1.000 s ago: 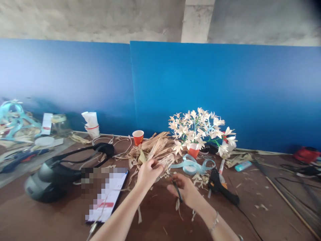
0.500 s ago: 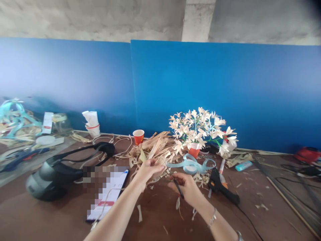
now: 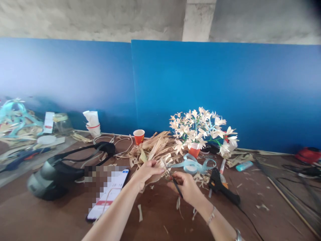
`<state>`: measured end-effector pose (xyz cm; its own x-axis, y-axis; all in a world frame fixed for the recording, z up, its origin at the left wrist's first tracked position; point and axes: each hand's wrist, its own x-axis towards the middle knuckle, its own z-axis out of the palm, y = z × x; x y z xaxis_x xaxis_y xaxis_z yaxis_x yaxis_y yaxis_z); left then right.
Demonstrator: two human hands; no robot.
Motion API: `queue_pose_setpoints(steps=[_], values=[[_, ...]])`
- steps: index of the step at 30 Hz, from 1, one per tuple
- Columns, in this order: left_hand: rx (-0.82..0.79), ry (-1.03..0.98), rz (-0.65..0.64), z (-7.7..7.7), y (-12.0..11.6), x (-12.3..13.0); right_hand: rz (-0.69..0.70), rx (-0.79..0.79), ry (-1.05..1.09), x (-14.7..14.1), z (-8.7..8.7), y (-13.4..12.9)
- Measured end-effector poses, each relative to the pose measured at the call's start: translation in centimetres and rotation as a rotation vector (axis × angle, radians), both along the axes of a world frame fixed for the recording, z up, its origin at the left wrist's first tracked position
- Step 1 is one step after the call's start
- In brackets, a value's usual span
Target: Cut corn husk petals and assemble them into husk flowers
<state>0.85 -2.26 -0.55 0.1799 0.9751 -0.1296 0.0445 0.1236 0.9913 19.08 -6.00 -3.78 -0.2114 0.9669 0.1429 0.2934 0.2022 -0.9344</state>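
Note:
My left hand [image 3: 148, 172] is closed, pinching a pale piece of dried husk [image 3: 166, 160] between thumb and fingers. My right hand [image 3: 185, 187] grips a slim dark pointed tool [image 3: 178, 188]. Its thin tip reaches up and left to the husk by my left fingertips. Whether the tool is scissors or tweezers I cannot tell. Just beyond my hands lies a heap of dried husks [image 3: 159, 144]. Light blue ribbon [image 3: 187, 164] curls beside my right hand, in front of a red paper cup [image 3: 194, 152] bearing white husk flowers [image 3: 198, 129].
A black glue gun [image 3: 222, 187] with its cord lies right of my right hand. On the left are a phone [image 3: 110, 197] and a dark headset [image 3: 51, 175]. Another red cup [image 3: 138, 137] stands behind. A blue panel [image 3: 213, 77] closes off the table's back; husk scraps lie about.
The tool in my right hand has shifted up and left, its tip now at the husk. My left hand keeps its pinch almost in place, and the husk piece shows more.

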Motion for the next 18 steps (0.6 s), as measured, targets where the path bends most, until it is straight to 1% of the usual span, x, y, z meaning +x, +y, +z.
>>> queue_pose_setpoints(steps=[3, 8, 12, 14, 15, 16, 18], values=[[-0.089, -0.045, -0.057, 0.2, 0.0, 0.0, 0.012, -0.003, -0.007, 0.0, 0.4, -0.1], [-0.121, 0.001, -0.086, 0.2, -0.1, 0.2, -0.003, 0.021, 0.012, -0.2, 0.7, -0.4], [-0.102, -0.003, -0.158, 0.2, -0.1, 0.3, 0.015, -0.061, 0.037, -0.1, 0.5, -0.2], [-0.050, 0.064, -0.138, 0.2, 0.0, 0.3, -0.002, -0.073, 0.033, 0.0, 0.6, -0.1], [0.006, 0.126, -0.116, 0.2, 0.0, 0.3, -0.015, -0.046, 0.031, 0.0, 0.7, -0.1], [0.083, 0.196, -0.102, 0.2, 0.0, 0.4, -0.030, 0.005, 0.030, 0.0, 0.9, -0.2], [0.254, 0.312, -0.097, 0.2, -0.4, 0.5, -0.069, 0.154, 0.011, 0.0, 1.3, -0.5]])
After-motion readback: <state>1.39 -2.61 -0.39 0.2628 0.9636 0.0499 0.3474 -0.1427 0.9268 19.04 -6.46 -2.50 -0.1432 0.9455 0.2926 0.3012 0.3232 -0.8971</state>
